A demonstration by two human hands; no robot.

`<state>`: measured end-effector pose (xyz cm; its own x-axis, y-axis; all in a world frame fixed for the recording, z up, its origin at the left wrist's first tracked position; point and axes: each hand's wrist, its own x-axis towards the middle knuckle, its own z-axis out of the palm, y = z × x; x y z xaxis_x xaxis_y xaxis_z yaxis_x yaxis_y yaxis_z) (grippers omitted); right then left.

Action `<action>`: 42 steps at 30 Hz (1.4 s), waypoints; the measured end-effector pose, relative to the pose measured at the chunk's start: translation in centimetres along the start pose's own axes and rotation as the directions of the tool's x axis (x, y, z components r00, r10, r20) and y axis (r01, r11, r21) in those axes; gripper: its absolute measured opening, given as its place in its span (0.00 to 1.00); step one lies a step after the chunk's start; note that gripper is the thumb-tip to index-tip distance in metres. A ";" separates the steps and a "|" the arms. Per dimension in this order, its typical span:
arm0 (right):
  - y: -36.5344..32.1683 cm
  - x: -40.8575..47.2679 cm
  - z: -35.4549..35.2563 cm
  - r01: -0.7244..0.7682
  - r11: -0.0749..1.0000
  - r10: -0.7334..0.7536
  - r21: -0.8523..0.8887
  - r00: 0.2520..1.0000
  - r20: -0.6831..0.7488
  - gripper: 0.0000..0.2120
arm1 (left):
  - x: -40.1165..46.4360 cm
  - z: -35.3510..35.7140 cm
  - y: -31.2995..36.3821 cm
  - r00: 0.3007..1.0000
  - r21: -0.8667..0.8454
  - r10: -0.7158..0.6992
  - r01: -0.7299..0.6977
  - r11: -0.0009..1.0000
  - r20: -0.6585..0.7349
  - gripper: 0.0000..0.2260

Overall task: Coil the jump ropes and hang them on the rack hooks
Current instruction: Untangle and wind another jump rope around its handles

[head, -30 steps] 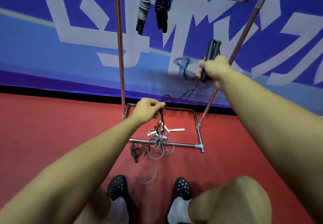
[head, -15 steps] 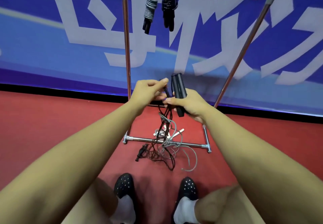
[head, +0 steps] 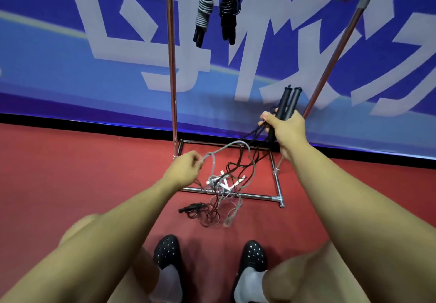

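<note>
- The right hand (head: 284, 129) grips a pair of black handles (head: 288, 103) held side by side, their ends pointing up toward the blue banner (head: 70, 66); dark cord trails from that fist down to the floor.
- The left hand (head: 186, 169) pinches a loop of grey cord (head: 226, 145) lifted off the pile.
- A tangle of jump ropes (head: 219, 198) lies on the red floor (head: 70, 172), across the front bar of the metal rack (head: 171, 66), with one black handle (head: 190, 207) lying just left of the heap.
- Two coiled ropes, one grey (head: 203, 19) and one black (head: 228, 14), hang from hooks on the rack's top rail.
- Black perforated shoes (head: 166, 250) stand near the pile.
</note>
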<state>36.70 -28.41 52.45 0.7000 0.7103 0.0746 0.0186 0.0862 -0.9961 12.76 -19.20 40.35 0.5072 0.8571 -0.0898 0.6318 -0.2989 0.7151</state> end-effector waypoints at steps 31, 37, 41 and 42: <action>-0.5 0.1 -2.3 -0.042 0.998 0.047 0.040 0.989 -0.141 0.16 | 0.0 1.2 8.1 0.935 -0.032 0.291 -0.303 0.952 -0.203 0.10; -3.4 -0.6 -0.6 0.055 0.996 -0.054 0.076 0.998 -0.015 0.15 | 0.4 0.9 8.3 0.992 -0.291 0.095 -0.067 0.954 0.085 0.24; -4.9 -0.9 0.9 0.107 0.989 -0.112 0.100 0.993 0.047 0.16 | -0.4 1.1 12.9 0.971 -0.689 0.237 -0.147 0.709 0.037 0.16; -5.1 -0.9 1.1 0.121 0.990 -0.124 0.072 0.991 0.050 0.15 | -0.5 0.9 13.9 0.970 -0.747 0.241 -0.134 0.651 0.036 0.14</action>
<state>35.26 -28.72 57.54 0.6555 0.7281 0.2003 0.0518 0.2212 -0.9738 21.83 -24.15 49.77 0.6649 0.7444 0.0604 -0.0946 0.0037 0.9955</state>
